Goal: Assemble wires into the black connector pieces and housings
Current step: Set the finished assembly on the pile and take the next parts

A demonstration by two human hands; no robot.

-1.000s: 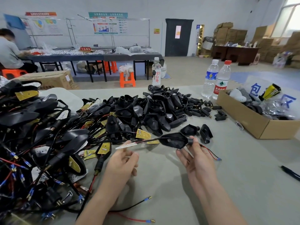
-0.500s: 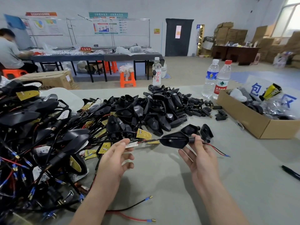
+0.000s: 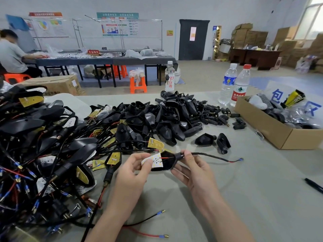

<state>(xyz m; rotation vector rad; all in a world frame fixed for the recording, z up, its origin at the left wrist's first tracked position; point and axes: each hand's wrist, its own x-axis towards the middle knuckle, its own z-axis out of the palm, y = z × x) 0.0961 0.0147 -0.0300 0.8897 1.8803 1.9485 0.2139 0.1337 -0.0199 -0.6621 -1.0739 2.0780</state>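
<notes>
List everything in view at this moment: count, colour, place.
held housing: one, black, between both hands, sleeved wire exiting its neck
LED board: one, white, at the housing's open side
empty housings: many, black, piled mid-table
wired assemblies: many, black, heaped at left
water bottles: three, clear, far table edge
cardboard box: one, brown, table right
pen: one, black, right edge
left hand: pinches LED board
right hand: grips held housing's neck

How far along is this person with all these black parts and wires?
Done: a big heap of wired housings lies at left. In hand: the left hand pinches a white board, the right hand holds its black housing, wire threaded through. Left: a pile of empty housings behind.
</notes>
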